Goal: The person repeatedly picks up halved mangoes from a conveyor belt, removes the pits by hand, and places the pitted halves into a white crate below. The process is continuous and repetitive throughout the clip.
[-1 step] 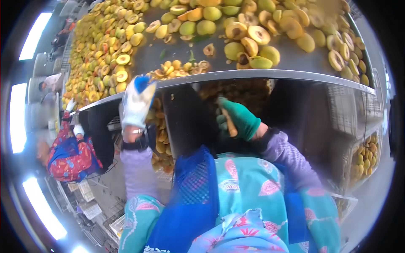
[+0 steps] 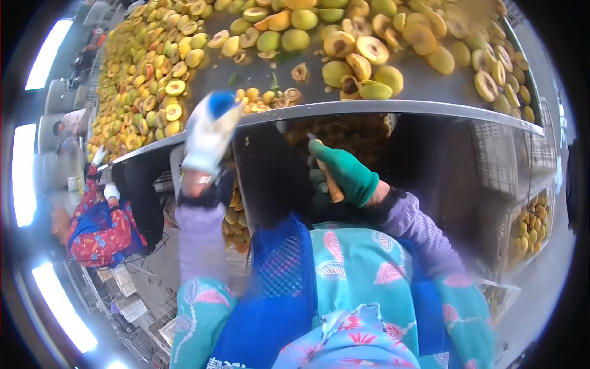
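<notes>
My left hand (image 2: 209,133), in a white glove with blue at the fingertips, is raised at the metal rim (image 2: 326,107) of a sorting table, beside a small heap of halved yellow fruit (image 2: 270,98). Motion blurs its fingers, so I cannot tell what they hold. Below the rim, my right hand (image 2: 347,172), in a green glove, grips a knife (image 2: 329,180) by its wooden handle, its short blade pointing up. More whole-looking and cut yellow-green fruit (image 2: 295,38) lies across the dark tabletop, and brown pieces (image 2: 332,129) fill a space underneath.
A co-worker (image 2: 101,237) in a red patterned top and white gloves works at the table's left. Grey crates (image 2: 504,160) stand under the right end, one holding fruit (image 2: 530,224). Another container of fruit (image 2: 236,221) sits below my left arm.
My left hand has moved up and to the right, toward the small heap. My right hand has shifted slightly left with the knife still in its grip.
</notes>
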### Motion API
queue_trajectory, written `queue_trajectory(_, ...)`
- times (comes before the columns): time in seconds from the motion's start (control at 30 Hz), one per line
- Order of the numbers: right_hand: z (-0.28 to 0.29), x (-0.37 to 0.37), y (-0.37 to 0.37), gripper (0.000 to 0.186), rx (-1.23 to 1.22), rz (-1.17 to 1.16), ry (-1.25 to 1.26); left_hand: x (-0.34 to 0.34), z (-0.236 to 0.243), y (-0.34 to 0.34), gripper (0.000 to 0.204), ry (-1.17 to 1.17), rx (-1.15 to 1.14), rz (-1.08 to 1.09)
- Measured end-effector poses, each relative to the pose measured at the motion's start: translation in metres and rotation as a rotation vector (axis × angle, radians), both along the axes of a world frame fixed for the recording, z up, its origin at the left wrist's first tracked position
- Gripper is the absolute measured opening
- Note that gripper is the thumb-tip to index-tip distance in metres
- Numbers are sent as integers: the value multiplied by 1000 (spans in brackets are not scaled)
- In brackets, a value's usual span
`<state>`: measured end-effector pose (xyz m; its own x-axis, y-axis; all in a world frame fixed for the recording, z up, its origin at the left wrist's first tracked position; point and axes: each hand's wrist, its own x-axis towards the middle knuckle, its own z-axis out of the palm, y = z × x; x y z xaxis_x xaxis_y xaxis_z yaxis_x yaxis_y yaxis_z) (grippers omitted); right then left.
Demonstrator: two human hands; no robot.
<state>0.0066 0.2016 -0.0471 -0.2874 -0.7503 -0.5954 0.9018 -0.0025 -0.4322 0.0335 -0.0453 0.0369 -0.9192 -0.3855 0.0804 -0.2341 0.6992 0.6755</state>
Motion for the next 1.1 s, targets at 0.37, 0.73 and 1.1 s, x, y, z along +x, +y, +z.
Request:
queue_trajectory(0.37,33,-14,31,31,226,-281,451,-144,-56,47,47,-386,234,-565)
queue_trajectory(0.73,42,-19,-8,37,352,-221,1190,-38,-38,66,61,80,1344,-347)
queue_trajectory(1.1,42,-22,-6,38,278,-92,1308,-42,-15,63,25,396,-219,-620)
